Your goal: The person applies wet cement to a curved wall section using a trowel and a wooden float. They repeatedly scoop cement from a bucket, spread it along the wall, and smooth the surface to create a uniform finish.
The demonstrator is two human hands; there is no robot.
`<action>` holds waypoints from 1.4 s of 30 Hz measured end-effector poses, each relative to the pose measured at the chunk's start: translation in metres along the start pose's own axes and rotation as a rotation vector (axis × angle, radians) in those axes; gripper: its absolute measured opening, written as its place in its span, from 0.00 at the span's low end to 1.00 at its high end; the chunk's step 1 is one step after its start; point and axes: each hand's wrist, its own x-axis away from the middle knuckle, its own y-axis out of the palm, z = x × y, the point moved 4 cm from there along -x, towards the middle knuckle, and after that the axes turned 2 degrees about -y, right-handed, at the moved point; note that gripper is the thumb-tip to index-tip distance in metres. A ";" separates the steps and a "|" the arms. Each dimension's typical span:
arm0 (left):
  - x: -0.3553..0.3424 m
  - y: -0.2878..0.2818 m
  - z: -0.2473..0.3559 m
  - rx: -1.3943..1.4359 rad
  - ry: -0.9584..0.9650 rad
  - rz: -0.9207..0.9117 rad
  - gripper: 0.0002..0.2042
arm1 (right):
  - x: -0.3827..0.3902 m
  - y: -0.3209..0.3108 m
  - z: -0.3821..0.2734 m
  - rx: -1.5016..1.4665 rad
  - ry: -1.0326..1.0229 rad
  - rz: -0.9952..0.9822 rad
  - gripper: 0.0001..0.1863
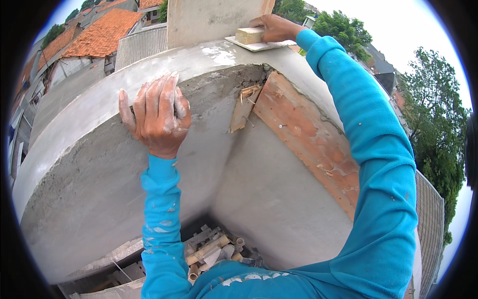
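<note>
My left hand (pixel 157 114), dusted with white, grips the edge of a curved concrete ledge (pixel 94 124), fingertips over its top. At the top, my right hand (pixel 271 30) grasps the block handle of a flat plastering float (pixel 259 46), which rests on the ledge beside an upright concrete panel (pixel 214 17). Below the ledge, a stained wooden board (pixel 303 139) with nails runs diagonally along the inner wall, next to a short splintered wood piece (pixel 244 109) in the corner.
A dark gap at the bottom holds a pile of pipes and offcuts (pixel 211 249). Smooth plastered walls (pixel 269 184) form the corner. Beyond the ledge lie tiled roofs (pixel 99 35), corrugated sheets and trees (pixel 428 114), lower down.
</note>
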 end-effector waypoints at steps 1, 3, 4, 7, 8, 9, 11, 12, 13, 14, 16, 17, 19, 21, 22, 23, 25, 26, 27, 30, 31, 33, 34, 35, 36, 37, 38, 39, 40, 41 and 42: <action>-0.001 -0.001 -0.001 -0.003 0.001 0.006 0.12 | 0.001 0.001 -0.006 -0.003 0.003 -0.029 0.29; -0.002 0.000 -0.001 -0.010 0.011 -0.001 0.12 | 0.016 -0.001 -0.012 -0.020 0.017 -0.068 0.29; -0.003 -0.004 -0.006 -0.034 0.016 -0.002 0.12 | 0.026 -0.007 -0.024 -0.039 0.005 -0.075 0.28; -0.001 -0.002 -0.007 -0.011 0.001 0.003 0.11 | 0.087 -0.034 -0.040 -0.091 -0.015 -0.157 0.27; -0.002 -0.002 -0.006 -0.006 -0.002 0.009 0.11 | 0.112 -0.045 -0.041 -0.048 -0.030 -0.145 0.27; -0.003 -0.001 -0.005 0.000 -0.007 0.013 0.11 | 0.131 -0.054 -0.041 -0.005 -0.043 -0.135 0.27; -0.002 -0.003 -0.006 -0.006 -0.007 0.004 0.11 | 0.140 -0.065 -0.043 0.003 -0.006 -0.018 0.26; -0.002 -0.004 -0.010 -0.018 -0.007 -0.002 0.11 | 0.140 -0.068 -0.042 0.005 0.007 0.041 0.26; -0.004 -0.003 -0.003 0.006 -0.009 -0.001 0.11 | 0.141 -0.067 -0.009 0.118 -0.091 0.155 0.25; -0.004 -0.003 -0.006 -0.003 -0.007 -0.005 0.11 | 0.120 -0.065 -0.009 0.074 -0.026 0.077 0.26; -0.003 -0.003 -0.007 -0.011 -0.005 -0.005 0.11 | 0.081 -0.060 -0.016 0.022 0.043 -0.022 0.27; -0.002 -0.002 -0.006 -0.007 -0.006 -0.010 0.11 | 0.065 -0.053 -0.011 0.010 0.053 -0.048 0.27; -0.002 -0.001 -0.001 0.006 -0.003 -0.018 0.12 | 0.033 -0.034 0.011 0.009 0.023 -0.002 0.29; -0.002 -0.001 0.000 0.000 -0.002 -0.029 0.12 | 0.010 -0.024 0.005 0.011 0.057 -0.041 0.29; -0.002 -0.003 -0.002 -0.009 -0.001 -0.037 0.12 | 0.004 -0.018 0.002 0.008 0.069 -0.061 0.30; -0.001 -0.003 -0.002 -0.012 0.007 -0.021 0.12 | 0.007 -0.015 0.001 -0.015 0.062 -0.068 0.30; 0.000 0.000 -0.001 -0.010 0.024 0.007 0.11 | 0.022 -0.008 0.000 -0.062 0.056 -0.086 0.31; 0.001 0.000 -0.002 -0.029 0.028 -0.001 0.11 | 0.032 -0.011 -0.007 -0.037 0.060 -0.125 0.31; 0.000 -0.001 -0.004 -0.042 0.032 -0.010 0.11 | 0.046 -0.018 -0.012 -0.011 0.069 -0.165 0.31; 0.000 -0.005 -0.007 -0.053 0.039 -0.023 0.13 | 0.113 -0.034 -0.025 -0.024 0.043 -0.153 0.30; 0.000 -0.005 -0.005 -0.048 0.039 -0.021 0.13 | 0.142 -0.042 -0.027 -0.036 0.029 -0.125 0.29; 0.001 -0.002 -0.004 -0.052 0.053 0.003 0.14 | 0.199 -0.053 -0.030 -0.040 0.055 -0.072 0.28; -0.001 -0.003 -0.004 -0.055 0.055 0.013 0.14 | 0.225 -0.062 -0.038 -0.063 0.048 -0.083 0.27; -0.001 -0.002 -0.004 -0.055 0.057 0.021 0.14 | 0.255 -0.074 -0.055 -0.003 0.086 -0.049 0.27; -0.001 -0.001 -0.004 -0.060 0.061 0.020 0.14 | 0.277 -0.076 -0.050 -0.069 0.131 -0.142 0.26; -0.001 0.001 -0.005 -0.069 0.068 0.020 0.13 | 0.311 -0.084 -0.055 0.006 0.146 -0.079 0.25; 0.001 0.004 -0.007 -0.083 0.076 0.013 0.13 | 0.333 -0.095 -0.074 0.016 0.059 -0.095 0.23; 0.002 0.004 -0.010 -0.107 0.083 0.008 0.12 | 0.356 -0.106 -0.093 0.006 0.107 -0.110 0.21; 0.001 0.003 -0.009 -0.111 0.081 0.008 0.12 | 0.384 -0.112 -0.100 0.030 0.160 -0.076 0.19; 0.002 0.003 -0.009 -0.121 0.083 0.004 0.12 | 0.403 -0.119 -0.106 -0.104 0.268 -0.214 0.18; 0.001 0.003 -0.006 -0.122 0.077 0.004 0.13 | 0.445 -0.123 -0.106 -0.073 0.275 -0.130 0.17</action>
